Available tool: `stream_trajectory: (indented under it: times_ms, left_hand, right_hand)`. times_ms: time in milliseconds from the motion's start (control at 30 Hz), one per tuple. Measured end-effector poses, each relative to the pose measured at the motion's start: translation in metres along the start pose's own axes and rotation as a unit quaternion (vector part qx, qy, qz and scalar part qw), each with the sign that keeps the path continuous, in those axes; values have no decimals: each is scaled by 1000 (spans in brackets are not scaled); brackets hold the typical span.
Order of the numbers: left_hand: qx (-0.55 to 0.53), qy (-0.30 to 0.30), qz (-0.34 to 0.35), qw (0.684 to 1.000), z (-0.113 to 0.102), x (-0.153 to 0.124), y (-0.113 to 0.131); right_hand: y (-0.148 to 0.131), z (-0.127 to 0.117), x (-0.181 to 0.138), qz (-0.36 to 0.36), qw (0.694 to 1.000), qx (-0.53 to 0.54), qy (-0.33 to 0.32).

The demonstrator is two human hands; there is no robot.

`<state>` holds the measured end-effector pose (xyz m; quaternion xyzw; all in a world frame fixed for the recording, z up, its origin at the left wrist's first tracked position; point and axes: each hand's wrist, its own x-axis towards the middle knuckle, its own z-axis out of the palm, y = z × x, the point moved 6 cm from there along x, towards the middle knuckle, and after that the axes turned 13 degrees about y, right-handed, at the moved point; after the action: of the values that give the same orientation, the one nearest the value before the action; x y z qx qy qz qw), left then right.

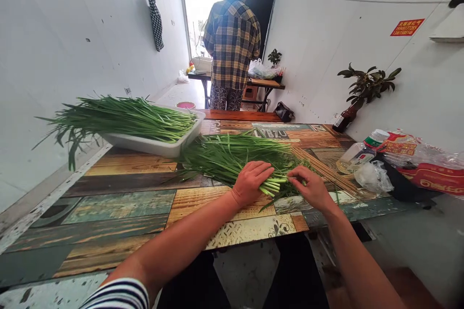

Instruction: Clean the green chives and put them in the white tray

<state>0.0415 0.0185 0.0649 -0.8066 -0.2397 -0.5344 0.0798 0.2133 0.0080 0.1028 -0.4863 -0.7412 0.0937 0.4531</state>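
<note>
While L hand (253, 181) is clamped over a bunch of greens (272, 184), pale stem ends poking out to its right, R hand (307, 186) works close by those ends. Head cam, only view. R thumb + fingers pinched near stem tips; can't tell if a stem is between them. Hands apart, small gap, bunch ends between.

Bunch is low over the table (123, 212), near edge, in front of the wearer. Loose pile (224, 152) just beyond L hand, leaves spread left. Thin sticks (333, 174) lie beyond & right of R hand, approx. parallel. White tray (155, 147) far left, heaped w/ more greens (134, 116), leaves hanging over its left end. Right side: clear bottle (357, 154), crumpled plastic bag (373, 176), red packet (440, 178). Co-worker (232, 43) at back, facing away.

Risks (my judgement): L grip too loose → stems slip, ends go uneven; too tight → tender stems bruise. Pulling bunch clear could drag pile leaves along, as they look tangled. R forearm swinging out may scatter sticks or catch bag. Overhanging tray leaves could slide off if tray gets knocked.
</note>
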Motion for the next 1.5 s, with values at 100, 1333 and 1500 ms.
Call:
stream_trajectory:
  times_ms: [100, 1333, 1500]
  left_hand:
    - [-16, -13, 7, 1000, 3, 0, 2]
    - [125, -26, 67, 989, 0, -1, 6]
    - [124, -21, 71, 990, 0, -1, 7]
  right_hand:
    - [-9, 6, -2, 34, 998, 57, 23]
    - [34, -4, -9, 189, 967, -33, 165]
    - [-3, 10, 5, 41, 996, -3, 77]
